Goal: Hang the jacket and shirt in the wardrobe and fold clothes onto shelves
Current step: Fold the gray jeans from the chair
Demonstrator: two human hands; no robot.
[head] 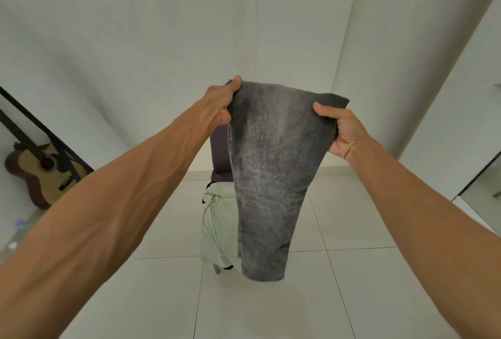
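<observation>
A: Item one?
B: Grey denim garment (271,170) – held up in front of the chair (219,154), hanging free.
A: Hands?
B: Left hand (222,105) and right hand (344,132) each gripped a top corner, fingers curled round the cloth. Pale green garment (217,225) – draped over the chair.

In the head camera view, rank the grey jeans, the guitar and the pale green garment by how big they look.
1. grey jeans, nearest the camera.
2. guitar and pale green garment: they look alike, and the garment is partly hidden by the jeans.
</observation>
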